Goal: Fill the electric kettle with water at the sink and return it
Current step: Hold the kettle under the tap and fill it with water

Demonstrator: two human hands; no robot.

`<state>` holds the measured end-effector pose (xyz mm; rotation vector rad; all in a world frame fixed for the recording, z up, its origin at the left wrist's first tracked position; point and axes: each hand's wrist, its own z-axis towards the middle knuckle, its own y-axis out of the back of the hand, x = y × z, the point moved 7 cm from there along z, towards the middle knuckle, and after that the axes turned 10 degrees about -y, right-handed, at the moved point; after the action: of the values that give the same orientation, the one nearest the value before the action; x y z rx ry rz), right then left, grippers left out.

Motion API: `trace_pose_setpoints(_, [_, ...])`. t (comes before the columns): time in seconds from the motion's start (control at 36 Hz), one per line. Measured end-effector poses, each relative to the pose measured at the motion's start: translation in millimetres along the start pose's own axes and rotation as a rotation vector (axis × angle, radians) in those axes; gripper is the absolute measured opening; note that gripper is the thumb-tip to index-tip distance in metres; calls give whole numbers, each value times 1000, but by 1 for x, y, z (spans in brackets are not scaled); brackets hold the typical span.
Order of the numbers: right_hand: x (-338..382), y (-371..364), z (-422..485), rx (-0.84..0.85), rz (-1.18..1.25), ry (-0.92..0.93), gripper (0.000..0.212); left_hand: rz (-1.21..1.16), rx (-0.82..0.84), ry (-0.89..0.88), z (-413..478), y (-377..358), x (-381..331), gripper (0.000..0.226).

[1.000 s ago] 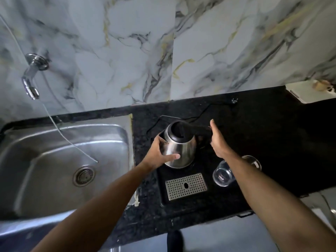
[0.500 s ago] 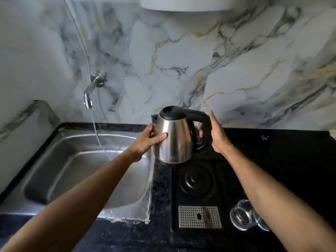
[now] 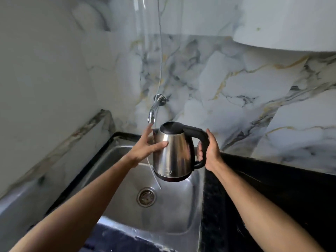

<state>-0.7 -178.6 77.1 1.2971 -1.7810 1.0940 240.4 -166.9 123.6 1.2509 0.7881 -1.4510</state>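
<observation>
Both bare forearms reached forward and upward from the lower corners, converging toward the middle. The left hand (image 3: 147, 145) lay open, palm pressed flat against the side of the kettle (image 3: 172, 153), thumb across its front and fingers spread upward behind. The right hand (image 3: 209, 151) was wrapped around the black handle, fingers curled through the loop, wrist straight.

A marble-patterned wall (image 3: 227, 84) rises behind the black stone countertop (image 3: 272, 193); a thin clear tube (image 3: 160, 51) hangs down the wall; a white appliance (image 3: 283, 22) is mounted top right.
</observation>
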Motion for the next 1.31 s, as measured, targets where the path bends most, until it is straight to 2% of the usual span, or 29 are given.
trace_pose_setpoints(0.03, [-3,-9,6,0,-2,-5,67,105,-68,-46,7,15,-6,87])
trace_pose_setpoints(0.08, [-8,-27,16,10,-12,-2,66,506,-148,-165,21,36,-20,89])
trace_pose_setpoints(0.14, [-13,-39,24,13,-28,19,66,870,-89,-210,31,35,-28,89])
trace_pose_setpoints(0.19, [-19,-47,31,3,-35,34,66,1005,-29,-164,36,32,-25,90])
trace_pose_setpoints(0.36, [-44,-62,48,-70,-67,25,64,827,-33,-66,44,42,13,62])
trace_pose_setpoints(0.47, [-55,-58,55,-125,-83,45,66,737,5,-36,46,38,32,58])
trace_pose_setpoints(0.64, [-77,-44,66,-191,-34,8,65,844,90,-132,63,26,28,62])
trace_pose_setpoints(0.75, [-88,-51,79,-186,-47,-19,67,906,152,-391,73,-4,7,70])
trace_pose_setpoints(0.81, [-92,-57,84,-168,-41,-13,67,845,189,-429,79,-16,1,73])
trace_pose_setpoints(0.86, [-96,-60,90,-159,-3,-42,68,672,140,-379,89,-9,0,67])
trace_pose_setpoints(0.92, [-101,-62,98,-149,40,-94,67,559,-58,-319,99,17,1,52])
trace_pose_setpoints(0.97, [-103,-63,106,-136,60,-132,68,607,-271,-193,109,52,13,38])
trace_pose_setpoints(1.0, [-103,-64,113,-126,61,-143,68,668,-323,-100,117,68,23,35])
trace_pose_setpoints(1.06, [-102,-66,119,-119,60,-148,68,773,-296,82,124,88,44,40])
trace_pose_setpoints(1.11, [-102,-68,128,-107,51,-153,68,830,-230,182,131,96,61,49])
trace_pose_setpoints(1.31, [-108,-72,150,-51,41,-176,65,970,-187,181,159,92,70,50])
